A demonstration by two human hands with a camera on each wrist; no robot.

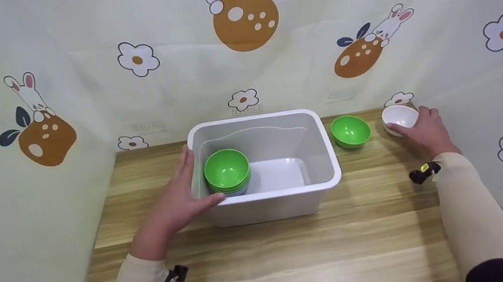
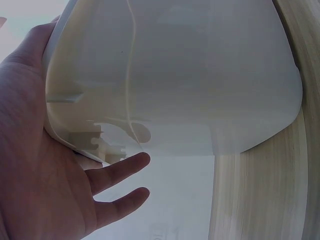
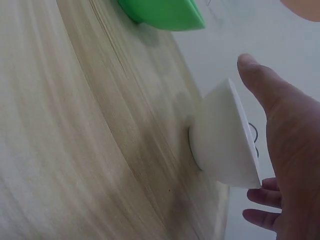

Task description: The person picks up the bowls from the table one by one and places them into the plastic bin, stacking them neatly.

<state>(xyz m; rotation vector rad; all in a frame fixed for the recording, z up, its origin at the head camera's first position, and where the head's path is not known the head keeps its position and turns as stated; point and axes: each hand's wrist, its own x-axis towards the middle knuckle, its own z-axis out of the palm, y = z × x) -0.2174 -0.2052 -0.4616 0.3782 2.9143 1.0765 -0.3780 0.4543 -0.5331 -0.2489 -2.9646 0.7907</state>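
Observation:
My left hand (image 1: 172,199) lies along the left side of a white plastic tub (image 1: 267,209), its fingers straight at the left rim and its thumb by the front rim. In the left wrist view the tub's outer wall (image 2: 200,75) fills much of the picture. A stack of green bowls (image 1: 226,169) stands inside the tub at the left, with a bluish bowl (image 1: 240,190) at its bottom. At the far right, my right hand (image 1: 426,131) is spread around a white bowl (image 3: 220,135). Its fingers are at the bowl's rim; the thumb (image 3: 260,80) sits apart from it.
A single green bowl (image 1: 351,131) stands upright between the tub and the white bowl. The wooden table (image 1: 301,264) is bordered at the back and sides by pale cloth (image 1: 174,97) printed with rabbits, oranges and flowers.

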